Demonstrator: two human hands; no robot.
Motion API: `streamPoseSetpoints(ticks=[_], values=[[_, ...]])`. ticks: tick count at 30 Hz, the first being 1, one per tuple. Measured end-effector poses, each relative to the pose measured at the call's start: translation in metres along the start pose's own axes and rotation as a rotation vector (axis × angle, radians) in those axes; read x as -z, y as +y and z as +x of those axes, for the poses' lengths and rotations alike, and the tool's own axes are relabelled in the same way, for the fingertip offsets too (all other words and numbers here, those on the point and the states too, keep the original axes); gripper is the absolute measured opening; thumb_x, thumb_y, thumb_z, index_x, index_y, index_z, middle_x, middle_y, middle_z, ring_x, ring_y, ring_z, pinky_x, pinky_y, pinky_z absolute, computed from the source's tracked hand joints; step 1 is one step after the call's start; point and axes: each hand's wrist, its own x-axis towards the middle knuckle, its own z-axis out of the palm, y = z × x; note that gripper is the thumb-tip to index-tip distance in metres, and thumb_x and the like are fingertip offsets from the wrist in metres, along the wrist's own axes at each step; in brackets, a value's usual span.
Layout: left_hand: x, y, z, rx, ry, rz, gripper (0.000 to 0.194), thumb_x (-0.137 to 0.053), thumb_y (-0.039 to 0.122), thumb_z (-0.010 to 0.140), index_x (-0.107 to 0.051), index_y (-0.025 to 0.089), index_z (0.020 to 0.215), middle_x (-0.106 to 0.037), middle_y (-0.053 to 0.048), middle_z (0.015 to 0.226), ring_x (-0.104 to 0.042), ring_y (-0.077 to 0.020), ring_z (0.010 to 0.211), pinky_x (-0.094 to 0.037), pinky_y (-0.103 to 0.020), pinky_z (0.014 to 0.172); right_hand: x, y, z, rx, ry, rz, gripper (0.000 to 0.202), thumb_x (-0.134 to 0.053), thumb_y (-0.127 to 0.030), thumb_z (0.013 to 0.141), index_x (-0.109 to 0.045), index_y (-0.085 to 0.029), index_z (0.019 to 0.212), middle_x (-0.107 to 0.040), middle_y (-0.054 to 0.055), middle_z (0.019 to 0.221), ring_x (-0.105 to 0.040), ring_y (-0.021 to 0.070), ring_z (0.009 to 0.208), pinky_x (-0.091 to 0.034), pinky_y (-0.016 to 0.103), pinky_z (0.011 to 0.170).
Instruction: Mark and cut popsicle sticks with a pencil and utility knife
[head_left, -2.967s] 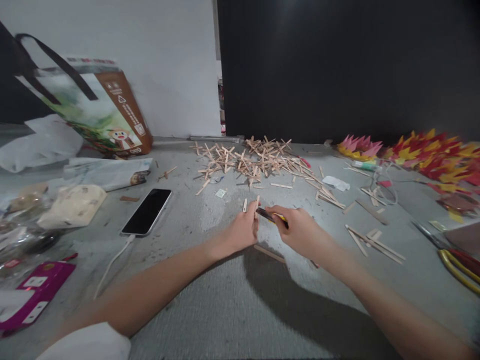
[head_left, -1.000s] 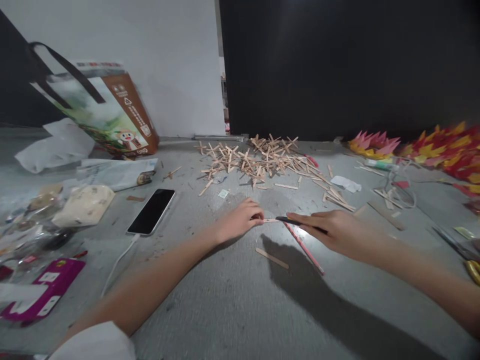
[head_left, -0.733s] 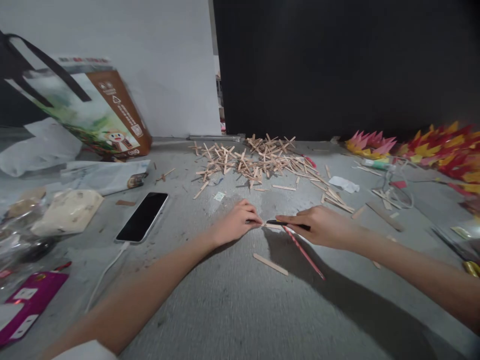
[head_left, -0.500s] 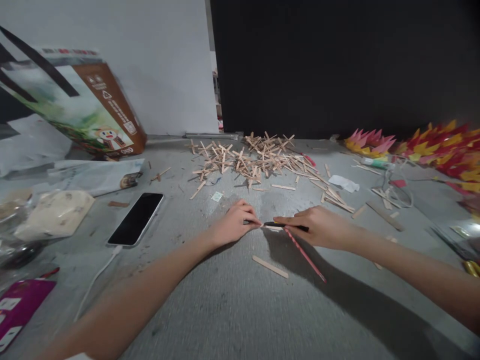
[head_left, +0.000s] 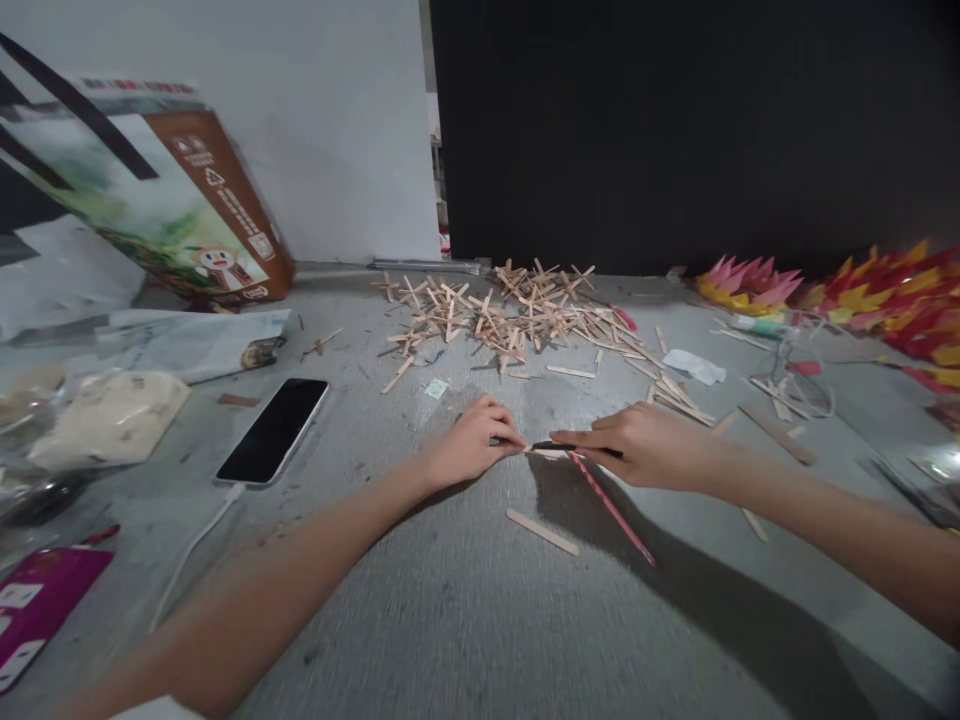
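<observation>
My left hand [head_left: 476, 440] pinches the left end of a small wooden stick [head_left: 551, 454] low over the grey table. My right hand [head_left: 649, 445] is closed on a dark, thin-bladed knife [head_left: 559, 446], its tip at the stick close to my left fingertips. A red-and-white striped pencil [head_left: 613, 510] slants down from beneath my right fingers; whether they touch it I cannot tell. Nearer to me lies a loose wooden stick [head_left: 542, 532], flat on the table.
A pile of crossed wooden sticks [head_left: 487, 315] spreads along the back. Left are a phone [head_left: 274, 430] on a cable, a carton bag [head_left: 187, 210] and a purple packet [head_left: 52, 610]. Right are paper flames [head_left: 892, 300], loose sticks and scissors-like metal tools, partly blurred.
The view has shifted slightly. Both hands keep nearly the same place and hold, with the blade still at the stick.
</observation>
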Motion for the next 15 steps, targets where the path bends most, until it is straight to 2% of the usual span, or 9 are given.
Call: streamPoseSetpoints(ticks=[10,15], values=[[0.0027,0.0035,-0.0011,0.008,-0.003,-0.001,0.014,-0.071,0.027,0.097,-0.085,0.026,0.097,-0.073,-0.005,0.094,-0.055,-0.0235,0.107,-0.043,-0.038,0.099,0.0038,0.0024,0.0028,0.042,0.002,-0.009,0.045,-0.046,-0.024,0.107,-0.06,-0.032,0.15,-0.081,0.003,0.084,-0.068,0.0142,0.063,-0.03,0.028,0.056],[0.003,0.0038,-0.0009,0.025,-0.009,0.001,0.015,-0.07,0.029,0.098,-0.085,0.027,0.097,-0.073,-0.005,0.094,-0.055,-0.0241,0.108,-0.042,-0.039,0.099,0.0095,-0.0013,0.0065,0.08,-0.019,-0.099,0.047,-0.048,-0.02,0.104,-0.061,-0.029,0.149,-0.079,0.004,0.078,-0.063,0.0148,0.056,-0.023,0.03,0.054]])
